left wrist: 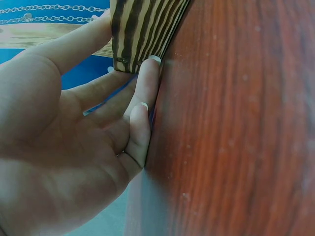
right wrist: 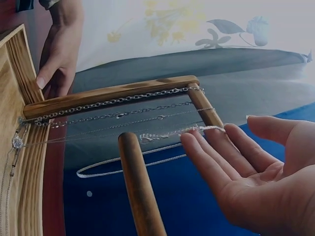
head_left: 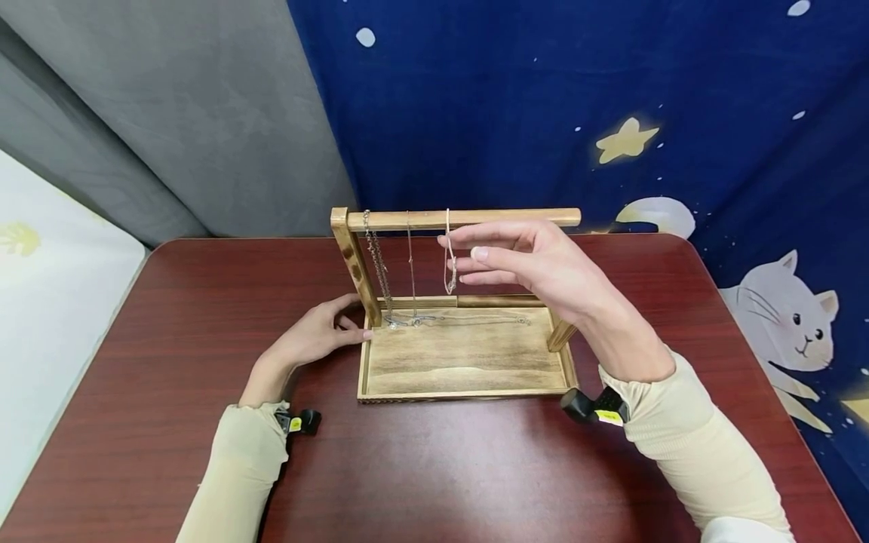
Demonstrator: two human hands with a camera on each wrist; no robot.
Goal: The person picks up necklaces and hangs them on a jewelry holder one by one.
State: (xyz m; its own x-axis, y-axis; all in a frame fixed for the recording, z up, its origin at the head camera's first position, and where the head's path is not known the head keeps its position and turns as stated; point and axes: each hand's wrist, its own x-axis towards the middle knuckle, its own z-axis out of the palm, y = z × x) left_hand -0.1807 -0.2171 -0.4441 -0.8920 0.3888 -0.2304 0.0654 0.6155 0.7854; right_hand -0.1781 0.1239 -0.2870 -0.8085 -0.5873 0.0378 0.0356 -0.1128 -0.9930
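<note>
A wooden jewelry stand has a crossbar [head_left: 400, 221] over a shallow tray [head_left: 462, 358]. My left hand [head_left: 305, 332] holds the tray's left side, thumb on the rim and fingers against the striped outer wall [left wrist: 140, 29]. A thick silver chain [head_left: 377, 256] and a thin necklace [head_left: 411, 264] hang toward the crossbar's left end. Near its middle hangs a pale chain loop [head_left: 447, 260], with a short extender chain [right wrist: 167, 132] beside it. My right hand [head_left: 543, 264] is at this loop, fingers extended and fingertips touching it close under the crossbar.
Pendants and thin chain [head_left: 475, 320] lie along the tray's back. The stand's right post [head_left: 561, 335] is partly behind my right forearm. The stand is on a dark red wooden table [head_left: 434, 467], with grey and blue curtains [head_left: 475, 98] behind.
</note>
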